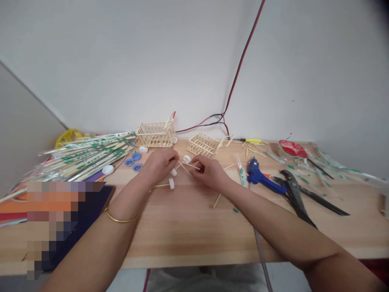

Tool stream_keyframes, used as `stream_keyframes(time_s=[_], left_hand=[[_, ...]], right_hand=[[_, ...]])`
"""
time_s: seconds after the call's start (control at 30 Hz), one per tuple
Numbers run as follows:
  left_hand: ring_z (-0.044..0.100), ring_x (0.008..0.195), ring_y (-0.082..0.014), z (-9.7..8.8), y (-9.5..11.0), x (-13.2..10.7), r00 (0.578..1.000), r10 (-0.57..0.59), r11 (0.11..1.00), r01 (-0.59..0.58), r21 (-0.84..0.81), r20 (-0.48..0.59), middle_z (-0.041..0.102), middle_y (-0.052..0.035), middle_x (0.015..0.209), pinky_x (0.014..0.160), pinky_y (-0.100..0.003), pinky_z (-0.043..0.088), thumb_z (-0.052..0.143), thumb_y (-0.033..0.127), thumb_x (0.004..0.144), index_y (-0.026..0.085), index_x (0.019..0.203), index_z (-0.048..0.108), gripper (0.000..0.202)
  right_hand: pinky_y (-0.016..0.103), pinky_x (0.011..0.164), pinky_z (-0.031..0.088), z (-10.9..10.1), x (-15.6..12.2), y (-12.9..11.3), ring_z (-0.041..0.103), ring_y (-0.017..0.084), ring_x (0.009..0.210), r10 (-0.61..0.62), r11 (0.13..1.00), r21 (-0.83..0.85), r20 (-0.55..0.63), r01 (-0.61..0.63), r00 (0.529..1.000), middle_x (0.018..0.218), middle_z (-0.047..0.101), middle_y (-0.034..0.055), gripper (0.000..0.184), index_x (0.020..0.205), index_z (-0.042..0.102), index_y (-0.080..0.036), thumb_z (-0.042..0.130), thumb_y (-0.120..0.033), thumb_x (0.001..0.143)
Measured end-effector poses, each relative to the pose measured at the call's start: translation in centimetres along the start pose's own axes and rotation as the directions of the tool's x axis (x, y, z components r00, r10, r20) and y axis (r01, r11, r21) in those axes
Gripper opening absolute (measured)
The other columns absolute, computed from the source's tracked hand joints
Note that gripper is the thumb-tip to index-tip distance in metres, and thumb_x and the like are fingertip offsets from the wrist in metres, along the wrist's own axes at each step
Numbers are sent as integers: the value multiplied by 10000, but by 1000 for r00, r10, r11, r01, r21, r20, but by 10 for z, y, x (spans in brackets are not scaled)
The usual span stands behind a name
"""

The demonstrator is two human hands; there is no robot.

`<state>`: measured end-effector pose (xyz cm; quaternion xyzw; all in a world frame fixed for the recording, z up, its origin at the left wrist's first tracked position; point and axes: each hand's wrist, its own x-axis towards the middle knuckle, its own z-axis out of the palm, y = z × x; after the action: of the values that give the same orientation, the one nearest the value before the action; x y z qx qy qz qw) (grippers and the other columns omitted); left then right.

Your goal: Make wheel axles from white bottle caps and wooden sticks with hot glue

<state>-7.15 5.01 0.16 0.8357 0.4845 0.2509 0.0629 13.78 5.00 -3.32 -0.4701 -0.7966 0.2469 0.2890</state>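
My right hand (208, 171) is closed, pinching a thin wooden stick (192, 165) that points left. Close beside it my left hand (159, 164) is also closed, with another thin stick (179, 164) at its fingertips; the two sticks meet or cross between the hands. A white bottle cap (187, 159) lies just beyond them, and another cap (173, 172) is by my left fingers. Below my left hand a stick with a white cap (172, 183) on its end lies on the table. Two small cart-like frames of sticks, one at the left (154, 136) and one at the right (203, 144), stand behind.
Blue caps (136, 156) and wrapped chopsticks (94, 156) lie at left beside a dark tablet-like object (88, 227). At right are a blue glue gun (264, 178), black-handled pliers (294, 194), a red-topped roll (292, 149) and torn wrappers. A yellow-handled tool (253, 141) lies by the wall.
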Motion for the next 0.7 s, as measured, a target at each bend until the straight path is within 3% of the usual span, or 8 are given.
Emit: stream_keyframes(time_s=[0.17, 0.23, 0.5, 0.7], left_hand=[[598, 874, -169, -1, -9, -1, 978, -114, 993, 114, -12, -175, 679, -59, 921, 797, -273, 444, 455, 173, 814, 158, 895, 652, 214], [604, 874, -172, 0, -12, -2, 967, -170, 985, 165, -43, -188, 686, -64, 930, 802, -277, 448, 451, 198, 820, 154, 905, 657, 228], [593, 809, -171, 9, -6, -1, 987, -158, 984, 157, -85, -16, 686, -46, 847, 757, -278, 438, 438, 184, 771, 162, 834, 677, 248], [590, 736, -164, 5, -5, -10, 924, -306, 919, 349, -184, 228, 667, -12, 788, 645, -252, 451, 536, 346, 736, 188, 901, 660, 260]], right_hand=[[215, 567, 353, -2, 0, -2, 490, 105, 570, 6, 1000, -18, -6, -6, 1000, 611, 546, -51, 212, 925, 581, -195, 572, -195, 714], [216, 567, 351, -2, 0, -2, 494, 107, 574, 10, 1000, -16, 1, -10, 1000, 617, 554, -46, 204, 921, 581, -195, 559, -192, 719], [223, 580, 355, -1, -1, 3, 521, 117, 595, 9, 999, -46, 24, -8, 1000, 666, 606, -27, 245, 967, 578, -202, 563, -193, 722], [231, 611, 364, -1, -1, 3, 533, 126, 634, -18, 998, -66, 33, 20, 999, 705, 630, 0, 227, 933, 610, -187, 545, -142, 720]])
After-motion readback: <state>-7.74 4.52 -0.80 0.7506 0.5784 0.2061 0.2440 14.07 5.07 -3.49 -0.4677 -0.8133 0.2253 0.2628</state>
